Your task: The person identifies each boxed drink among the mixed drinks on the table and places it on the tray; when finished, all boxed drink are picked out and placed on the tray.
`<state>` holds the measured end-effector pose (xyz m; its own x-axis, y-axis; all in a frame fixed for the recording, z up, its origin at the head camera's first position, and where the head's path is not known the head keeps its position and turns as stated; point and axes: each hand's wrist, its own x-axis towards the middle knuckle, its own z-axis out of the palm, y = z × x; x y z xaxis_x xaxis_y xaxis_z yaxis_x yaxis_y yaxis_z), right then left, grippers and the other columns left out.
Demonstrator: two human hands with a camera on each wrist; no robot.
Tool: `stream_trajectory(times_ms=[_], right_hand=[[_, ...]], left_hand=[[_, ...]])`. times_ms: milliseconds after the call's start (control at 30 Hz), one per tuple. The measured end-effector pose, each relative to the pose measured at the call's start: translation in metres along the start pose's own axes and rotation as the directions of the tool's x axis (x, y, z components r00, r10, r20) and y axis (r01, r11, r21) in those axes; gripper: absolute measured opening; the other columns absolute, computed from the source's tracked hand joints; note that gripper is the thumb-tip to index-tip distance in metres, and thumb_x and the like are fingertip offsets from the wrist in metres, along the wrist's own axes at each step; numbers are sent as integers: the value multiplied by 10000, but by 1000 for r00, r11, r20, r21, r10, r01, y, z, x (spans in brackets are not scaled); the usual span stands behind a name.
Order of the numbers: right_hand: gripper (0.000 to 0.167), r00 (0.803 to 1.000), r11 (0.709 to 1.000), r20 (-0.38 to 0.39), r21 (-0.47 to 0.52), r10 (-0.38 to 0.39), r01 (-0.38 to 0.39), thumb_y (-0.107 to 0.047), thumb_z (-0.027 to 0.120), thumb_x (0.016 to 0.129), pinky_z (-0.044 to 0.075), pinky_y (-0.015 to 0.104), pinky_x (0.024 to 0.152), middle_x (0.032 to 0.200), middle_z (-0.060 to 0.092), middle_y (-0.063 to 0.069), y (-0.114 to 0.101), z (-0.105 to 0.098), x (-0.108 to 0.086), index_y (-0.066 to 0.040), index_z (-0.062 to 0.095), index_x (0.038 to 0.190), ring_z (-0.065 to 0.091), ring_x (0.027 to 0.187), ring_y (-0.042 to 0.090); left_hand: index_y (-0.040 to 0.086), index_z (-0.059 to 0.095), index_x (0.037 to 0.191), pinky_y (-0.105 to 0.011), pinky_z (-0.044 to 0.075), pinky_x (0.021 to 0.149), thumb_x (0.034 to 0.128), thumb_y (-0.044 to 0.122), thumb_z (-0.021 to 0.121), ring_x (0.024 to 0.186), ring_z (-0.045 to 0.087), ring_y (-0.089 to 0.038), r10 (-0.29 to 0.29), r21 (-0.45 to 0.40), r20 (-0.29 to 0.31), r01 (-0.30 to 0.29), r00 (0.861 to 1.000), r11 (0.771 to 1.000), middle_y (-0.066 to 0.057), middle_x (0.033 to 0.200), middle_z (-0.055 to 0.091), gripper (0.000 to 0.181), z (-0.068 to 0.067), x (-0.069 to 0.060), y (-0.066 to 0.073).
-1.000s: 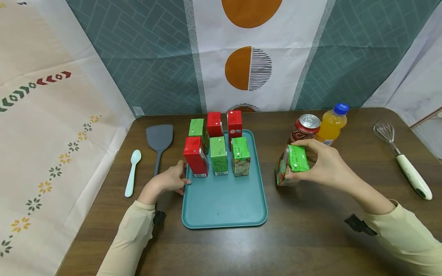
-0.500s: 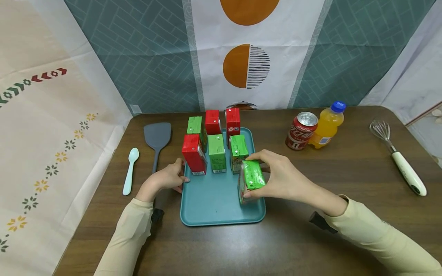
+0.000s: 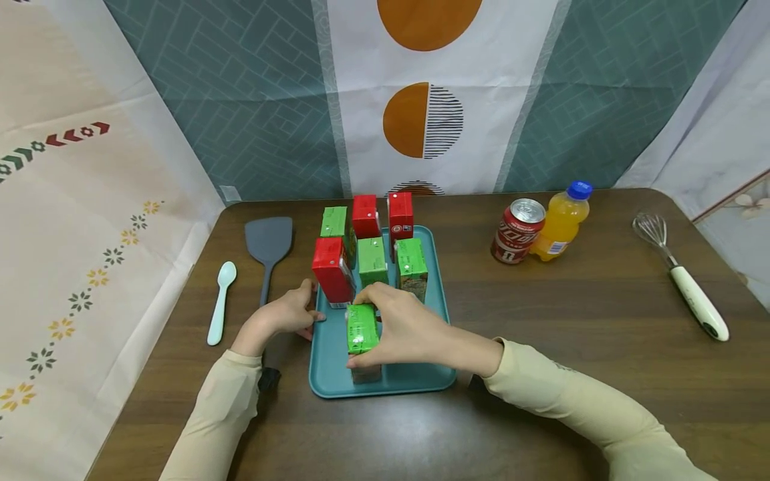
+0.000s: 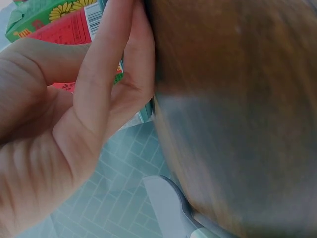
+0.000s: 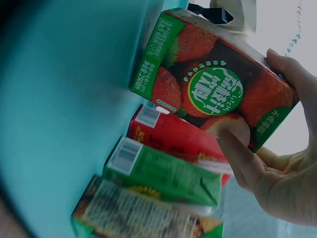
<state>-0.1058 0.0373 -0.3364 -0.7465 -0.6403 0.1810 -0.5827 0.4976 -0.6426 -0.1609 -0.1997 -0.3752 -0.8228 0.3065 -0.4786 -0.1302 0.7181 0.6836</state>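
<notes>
My right hand [image 3: 412, 332] grips a litchi juice box [image 3: 363, 329] with a green top, thumb on the near side and fingers on the far side. The box is over the front left of the teal tray [image 3: 415, 379]; whether its base touches the tray is unclear. In the right wrist view, the litchi juice box [image 5: 213, 82] shows its fruit-printed front. At the tray's left rim, my left hand [image 3: 278, 319] holds the edge, its thumb on the rim. Behind stand a red box [image 3: 333, 270], a green box [image 3: 372, 259] and a patterned green-topped box [image 3: 412, 267].
Farther back are another green box [image 3: 334, 222] and two red boxes, one [image 3: 365, 215] left of the other [image 3: 400, 217]. A spatula [image 3: 268, 240] and pale spoon [image 3: 222, 300] lie left. A soda can [image 3: 519, 230], orange drink bottle [image 3: 561, 224] and whisk [image 3: 682, 280] are right.
My right hand has carried the litchi juice box leftward from the table near the can to the front left of the tray. The left hand has stayed at the tray's rim.
</notes>
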Motion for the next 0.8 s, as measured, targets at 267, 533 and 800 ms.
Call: stream_trajectory(times_ms=[267,533,800], right_hand=[[666,999,996,47,-92,12,-7,-470,807,649,461,102,615,983,505,-36,-19,17,16,-114,477,1105,503,777,41],[676,1000,976,9,-217,29,-26,-523,788,654,436,99,563,964,496,-37,-27,24,27,-129,470,1102,485,778,48],[876,998,982,6,-181,-61,61,-567,742,693,526,256,839,1340,441,3,-3,9,6,-151,399,1383,445,1166,118]], left_hand=[[-82,262,1256,-333,576,575,896,-26,546,618,624,-202,12,-4,13,-12,1000,1000,-194,876,502,462,0,2,-3],[-91,275,1235,-340,579,575,851,-78,478,623,636,-206,42,3,20,-42,999,999,-213,894,538,435,0,3,-4],[-143,275,1310,-332,562,630,930,46,500,681,656,-205,70,192,2,-69,998,979,-260,1002,598,480,-7,-8,7]])
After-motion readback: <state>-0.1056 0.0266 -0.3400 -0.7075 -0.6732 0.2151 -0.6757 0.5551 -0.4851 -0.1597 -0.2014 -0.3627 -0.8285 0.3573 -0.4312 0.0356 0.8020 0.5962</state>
